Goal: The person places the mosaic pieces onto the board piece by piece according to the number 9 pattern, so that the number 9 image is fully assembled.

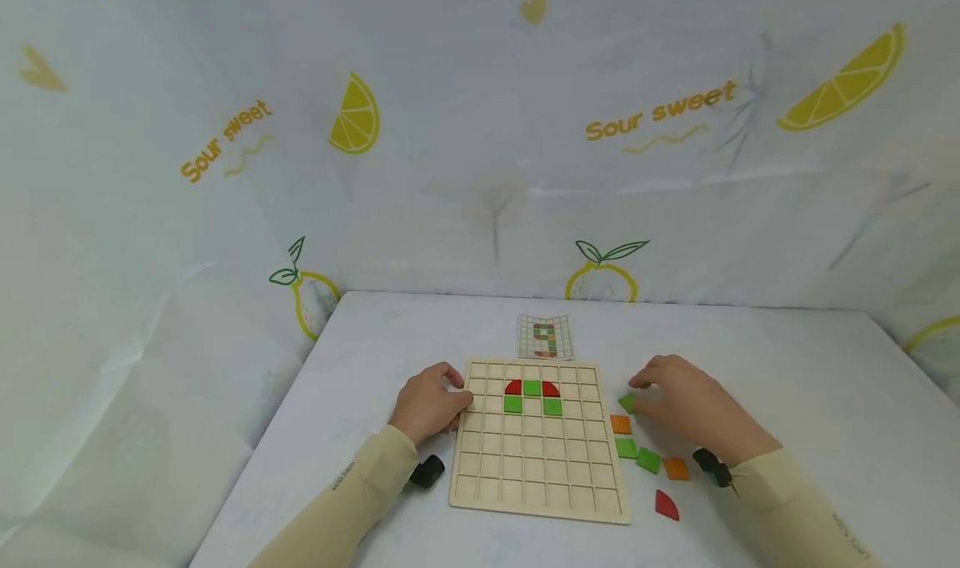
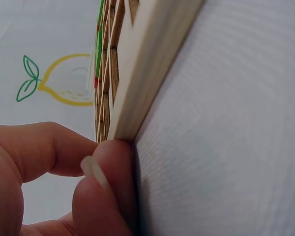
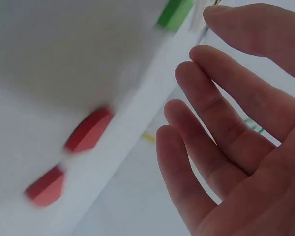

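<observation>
A wooden grid board lies flat on the table, with two red quarter-round tiles and three green square tiles in its upper cells. At its left edge my left hand holds the board, fingers bent; in the left wrist view a fingertip touches its side. To the right of the board my right hand hovers over a green tile, thumb and fingers apart. The right wrist view shows loosely extended fingers with nothing between them, and a green tile beyond.
Right of the board lie orange tiles, green tiles and a red quarter-round tile. Two red tiles show blurred in the right wrist view. A pattern card lies behind the board. A lemon-print sheet hangs behind the table.
</observation>
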Tool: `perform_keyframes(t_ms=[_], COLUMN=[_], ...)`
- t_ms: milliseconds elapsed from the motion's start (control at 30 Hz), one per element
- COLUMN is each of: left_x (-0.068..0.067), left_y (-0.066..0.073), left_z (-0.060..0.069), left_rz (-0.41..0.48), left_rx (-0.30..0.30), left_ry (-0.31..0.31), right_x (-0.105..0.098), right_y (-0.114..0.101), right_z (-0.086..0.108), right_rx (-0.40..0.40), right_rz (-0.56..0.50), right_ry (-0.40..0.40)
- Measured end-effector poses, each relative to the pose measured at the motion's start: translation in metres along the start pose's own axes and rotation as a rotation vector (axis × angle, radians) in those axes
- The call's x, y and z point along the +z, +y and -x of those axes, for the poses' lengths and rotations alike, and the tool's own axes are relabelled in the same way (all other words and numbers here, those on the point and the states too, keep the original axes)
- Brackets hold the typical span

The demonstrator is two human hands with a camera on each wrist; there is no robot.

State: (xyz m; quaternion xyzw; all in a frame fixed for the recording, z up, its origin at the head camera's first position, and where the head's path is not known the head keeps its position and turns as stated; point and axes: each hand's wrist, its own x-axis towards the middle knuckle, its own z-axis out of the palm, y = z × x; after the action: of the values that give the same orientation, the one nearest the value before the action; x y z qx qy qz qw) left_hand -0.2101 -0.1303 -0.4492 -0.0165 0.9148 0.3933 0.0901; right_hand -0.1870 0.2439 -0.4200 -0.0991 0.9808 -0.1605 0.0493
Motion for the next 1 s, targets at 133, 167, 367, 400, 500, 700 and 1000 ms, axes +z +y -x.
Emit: perform_keyframes(t_ms=[133,167,367,400,500,700,1000], left_x=[-0.001,-0.001,-0.002,-0.002,-0.003,-0.003,0.0], left_y=[-0.002,-0.003,-0.008,-0.009,-0.01,-0.008,-0.001], left_z=[0.0,0.0,0.001,0.001,0.001,0.002,0.0], left_rz=[0.002,0.004,-0.007,-0.006,0.004,0.023,0.021], left_rx=[-0.011,-0.016,-0.015,-0.013,0.0,0.012,0.008], left_ry=[0.002,0.002,-0.002,-0.003,-0.008,-0.011,-0.018], right_x=[-0.003,-0.003,-0.005,-0.005,-0.005,-0.004,-0.006], right_y=[0.028,0.034,0.061,0.064,0.07,0.076,0.084], right_z=[0.006,0.007,0.012,0.012,0.013,0.013,0.02], right_rx=[0.008,0.006,0.028,0.031,0.029,0.007,0.059], right_rz=[-0.001,-0.005,-0.032,-0.033,-0.043,-0.045,-0.081], right_ry=[0.005,0.01,0.014,0.011,0.011,0.024,0.02])
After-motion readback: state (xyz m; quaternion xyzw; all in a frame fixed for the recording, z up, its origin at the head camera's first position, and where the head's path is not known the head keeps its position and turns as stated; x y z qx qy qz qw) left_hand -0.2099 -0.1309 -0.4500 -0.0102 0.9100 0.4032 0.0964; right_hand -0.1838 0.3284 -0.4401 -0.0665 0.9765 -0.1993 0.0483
